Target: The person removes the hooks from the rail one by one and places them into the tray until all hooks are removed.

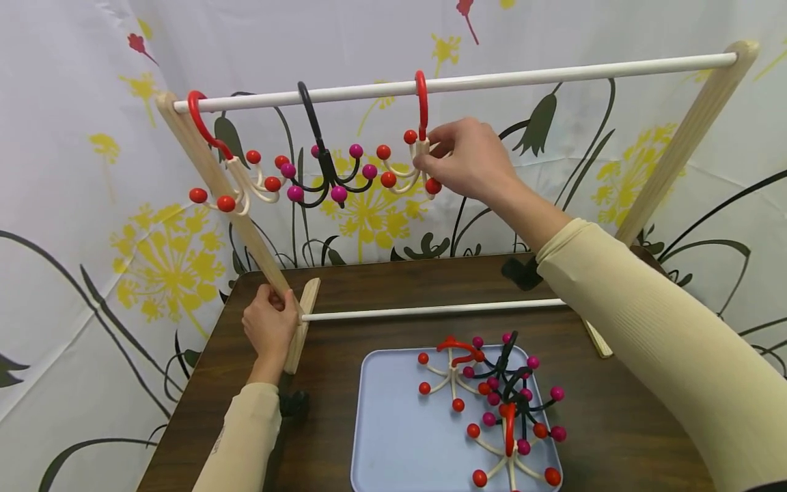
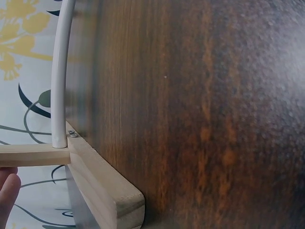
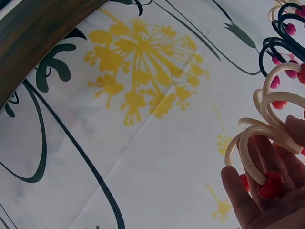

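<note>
A flowered curtain (image 1: 80,212) hangs behind the table (image 1: 326,424). On it stands a rack (image 1: 682,150), a tray (image 1: 399,437) of hangers (image 1: 509,434) in front. From the top bar (image 1: 522,78) hang a red hanger (image 1: 238,174), a black hanger (image 1: 326,164) and a second red hanger (image 1: 423,113), pinched at the stem (image 1: 422,147) by the right hand (image 1: 472,158); the left hand (image 1: 269,326) curls round the left post (image 1: 253,239).

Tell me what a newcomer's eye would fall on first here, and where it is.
Probably the red-hooked hanger near the middle of the white upper rail, pinched in the right hand. To its left, a black hanger with magenta balls and another red-hooked one hang from that rail. Below, the pale blue tray on the dark table holds more hangers, bunched toward its right side.
</note>
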Available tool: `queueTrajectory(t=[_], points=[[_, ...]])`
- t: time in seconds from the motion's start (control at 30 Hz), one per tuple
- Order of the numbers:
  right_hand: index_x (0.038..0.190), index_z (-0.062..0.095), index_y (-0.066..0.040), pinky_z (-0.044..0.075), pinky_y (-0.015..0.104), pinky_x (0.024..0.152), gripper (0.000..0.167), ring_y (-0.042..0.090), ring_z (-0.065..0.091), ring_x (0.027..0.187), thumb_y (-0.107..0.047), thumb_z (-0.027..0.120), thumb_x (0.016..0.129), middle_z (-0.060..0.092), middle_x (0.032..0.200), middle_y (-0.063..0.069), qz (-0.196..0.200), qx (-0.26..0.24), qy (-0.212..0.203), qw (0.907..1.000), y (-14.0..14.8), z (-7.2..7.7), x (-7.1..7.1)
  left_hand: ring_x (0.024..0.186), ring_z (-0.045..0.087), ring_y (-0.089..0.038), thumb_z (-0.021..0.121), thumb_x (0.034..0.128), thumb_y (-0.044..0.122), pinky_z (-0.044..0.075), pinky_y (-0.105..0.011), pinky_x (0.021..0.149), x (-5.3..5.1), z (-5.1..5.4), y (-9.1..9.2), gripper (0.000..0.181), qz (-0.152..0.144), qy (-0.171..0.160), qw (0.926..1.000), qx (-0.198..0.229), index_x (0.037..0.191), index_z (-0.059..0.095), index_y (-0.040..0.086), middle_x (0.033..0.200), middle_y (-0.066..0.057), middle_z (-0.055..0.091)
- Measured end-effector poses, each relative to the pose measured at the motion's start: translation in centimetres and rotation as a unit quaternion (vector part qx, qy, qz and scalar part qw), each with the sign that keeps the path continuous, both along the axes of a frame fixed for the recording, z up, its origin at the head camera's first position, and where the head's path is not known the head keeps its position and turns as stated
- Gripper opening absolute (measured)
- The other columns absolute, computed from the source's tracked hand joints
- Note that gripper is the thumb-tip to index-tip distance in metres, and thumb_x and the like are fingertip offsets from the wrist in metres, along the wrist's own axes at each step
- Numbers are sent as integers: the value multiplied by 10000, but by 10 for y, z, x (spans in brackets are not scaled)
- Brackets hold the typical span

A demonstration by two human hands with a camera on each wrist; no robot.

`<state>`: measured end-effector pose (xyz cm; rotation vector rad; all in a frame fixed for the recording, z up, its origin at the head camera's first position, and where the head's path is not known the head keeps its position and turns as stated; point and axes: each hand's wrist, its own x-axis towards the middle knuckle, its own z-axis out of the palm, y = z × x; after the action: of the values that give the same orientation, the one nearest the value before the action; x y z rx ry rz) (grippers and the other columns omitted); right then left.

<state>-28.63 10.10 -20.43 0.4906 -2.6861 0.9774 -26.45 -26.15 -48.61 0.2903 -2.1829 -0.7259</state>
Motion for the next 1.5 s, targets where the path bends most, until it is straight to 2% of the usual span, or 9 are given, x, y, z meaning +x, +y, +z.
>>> queueTrajectory(t=[0.17, 0.47, 0.6, 0.77, 1.1, 1.2, 1.37, 1.43, 1.5], points=[[1140, 728, -113, 430, 311, 758, 316, 111, 630, 918, -317, 625, 922, 731, 974, 10, 127, -91, 156, 9998, 3, 3, 5, 616, 617, -341, 708, 866, 223, 428, -524, 587, 2, -1, -1, 204, 24, -14, 10000, 9, 839, 616, 43, 702, -122, 672], [1077, 747, -142, 399, 299, 720, 276, 101, 625, 849, -335, 656, 904, 731, 955, -4, 115, -299, 178, 9993, 18, 25, 26, 616, 613, -355, 718, 863, 216, 423, -514, 584, 2, 2, 1, 213, -57, 26, 10000, 22, 836, 612, 33, 703, -136, 670], [1050, 746, -105, 409, 312, 695, 276, 138, 637, 805, -322, 688, 891, 729, 915, 32, 165, -556, 125, 9982, 26, 21, 40, 621, 614, -357, 716, 863, 212, 424, -517, 591, 2, 2, 2, 207, -57, 1, 10000, 41, 840, 613, 34, 706, -139, 671], [1041, 732, -54, 453, 337, 705, 274, 197, 670, 797, -277, 730, 881, 724, 919, 80, 238, -1061, -42, 9941, 37, -3, 74, 617, 613, -349, 712, 866, 224, 426, -523, 591, 1, 1, 4, 208, -55, 2, 10000, 32, 842, 614, 42, 705, -132, 668], [931, 733, -119, 534, 338, 633, 154, 118, 672, 684, -233, 783, 840, 714, 804, -25, 429, -1081, -658, 9910, 42, -70, 158, 633, 632, -352, 708, 864, 238, 436, -532, 595, -1, 1, 1, 209, -82, 32, 9999, 50, 851, 620, 49, 723, -134, 682], [894, 721, -177, 498, 299, 562, 107, 84, 616, 593, -233, 791, 834, 681, 755, -88, 524, -1098, -770, 9896, 37, -91, 179, 635, 633, -354, 706, 864, 236, 434, -534, 595, -1, 1, 0, 204, -60, 40, 10000, 68, 854, 622, 50, 723, -134, 682], [878, 715, -259, 334, 253, 444, 130, 49, 403, 463, -254, 821, 802, 500, 576, -152, 452, -952, -623, 9925, 29, -120, 209, 642, 632, -357, 701, 864, 249, 428, -538, 604, -1, 2, 0, 213, -65, -2, 10000, 67, 855, 622, 51, 724, -132, 683], [911, 726, -284, 329, 245, 442, 171, 53, 388, 490, -261, 836, 783, 510, 598, -169, 331, -945, -700, 9925, 24, -130, 218, 646, 633, -357, 699, 866, 253, 429, -536, 609, -1, 2, 1, 215, -90, -17, 9999, 70, 856, 623, 52, 727, -131, 685], [953, 731, -286, 393, 227, 484, 208, 46, 480, 564, -260, 840, 777, 615, 713, -190, 296, -1017, -869, 9906, 19, -141, 226, 647, 633, -357, 702, 864, 250, 429, -533, 615, -1, 2, 2, 213, -90, -3, 9999, 91, 854, 623, 53, 729, -131, 687]])
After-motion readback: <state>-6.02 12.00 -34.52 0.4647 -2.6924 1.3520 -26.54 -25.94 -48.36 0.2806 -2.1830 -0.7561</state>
